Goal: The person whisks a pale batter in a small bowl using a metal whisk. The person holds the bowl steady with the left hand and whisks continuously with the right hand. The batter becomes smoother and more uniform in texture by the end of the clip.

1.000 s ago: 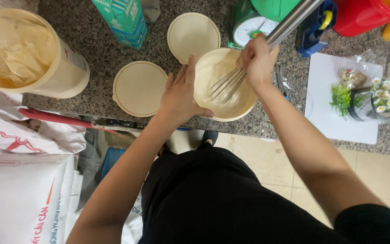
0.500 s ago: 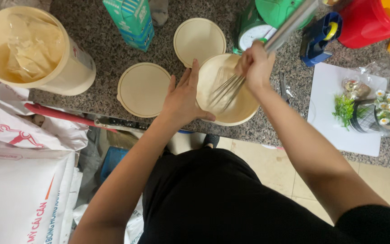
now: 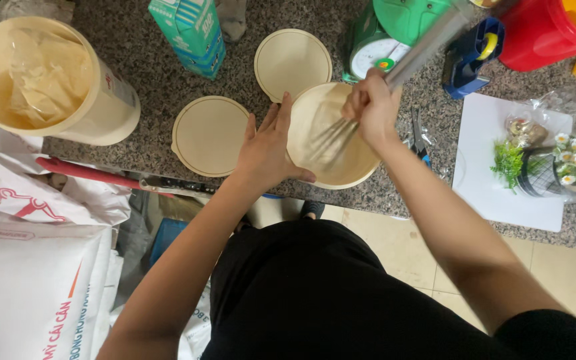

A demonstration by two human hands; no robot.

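Observation:
A cream bowl [image 3: 351, 170] with pale batter stands at the front edge of a speckled granite counter [image 3: 148, 93]. My left hand [image 3: 268, 150] presses flat against the bowl's left rim, fingers spread. My right hand [image 3: 371, 107] grips the metal handle of a wire whisk [image 3: 331, 140], whose wires are down in the batter and blurred. Two round cream lids lie beside the bowl: one lid [image 3: 209, 135] to its left, another lid [image 3: 293, 63] behind it.
A large cream tub [image 3: 105, 110] lined with a plastic bag stands far left. A teal carton [image 3: 191, 30], green kitchen scale [image 3: 375, 50], red container [image 3: 541, 33] and white board [image 3: 485, 180] with small flowers crowd the back and right. White sacks [image 3: 28, 280] sit below left.
The whisk has swung inside the bowl, my right hand shifting slightly with it. My left hand stays pressed on the bowl's rim. The view has drifted a little.

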